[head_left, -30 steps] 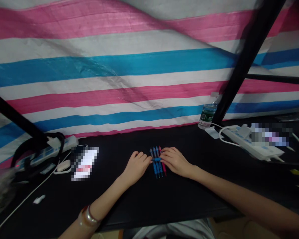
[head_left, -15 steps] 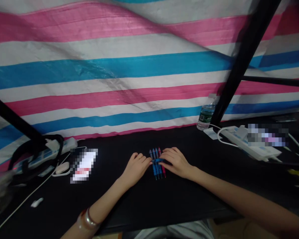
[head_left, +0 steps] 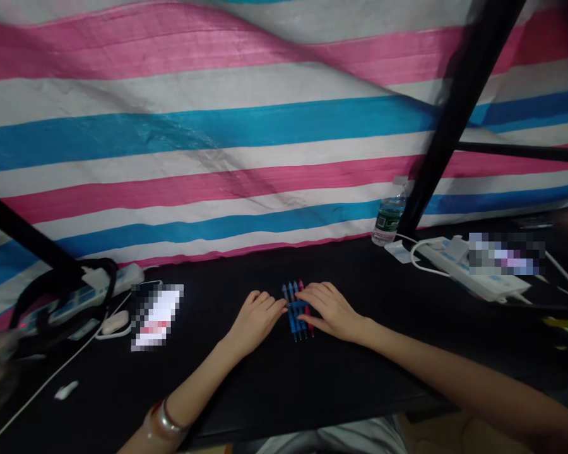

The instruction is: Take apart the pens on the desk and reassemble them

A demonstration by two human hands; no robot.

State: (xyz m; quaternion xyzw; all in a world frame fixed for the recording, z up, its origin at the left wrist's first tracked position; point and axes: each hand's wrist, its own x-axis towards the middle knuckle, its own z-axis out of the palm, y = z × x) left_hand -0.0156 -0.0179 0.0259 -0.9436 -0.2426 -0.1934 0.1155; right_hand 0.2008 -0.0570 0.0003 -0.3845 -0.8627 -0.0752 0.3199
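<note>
A row of several pens, mostly blue with one red pen at the right end, lies side by side on the black table. A blue pen lies crosswise over the row near its far end. My left hand comes in from the left, its fingertips at that pen's left end. My right hand has its fingers curled against the other end and hides part of the red pen.
A water bottle and a white power strip stand far right. Far left are black headphones, another power strip, a white mouse, and a phone. A striped tarp hangs behind the table.
The whole view has drifted slightly. Both hands stay at the pens, and the crosswise pen shows less of its blue side.
</note>
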